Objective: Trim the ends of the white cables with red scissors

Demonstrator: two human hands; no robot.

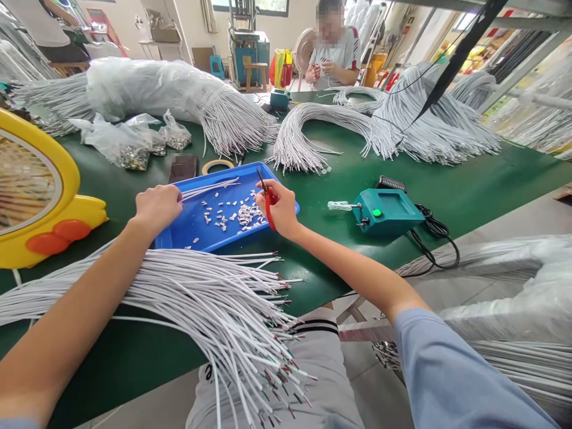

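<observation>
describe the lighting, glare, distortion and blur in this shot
Head view: bright, diffuse light, window pale; head view: soft sheen on plastic wrap and green tabletop; head view: blue sleeve stretched wide near the edge; head view: right hand and red-handled snips fairly sharp, blocky pixels hide part of a co-worker.

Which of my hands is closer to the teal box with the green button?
Right. The right hand is left of the teal box, over the right end of the blue tray; the left hand is farther left.

The light is bright, with daylight in the back window (pixel 273 5). The green table (pixel 469 187) carries a soft glare. Near the edges, shapes look stretched.
</observation>
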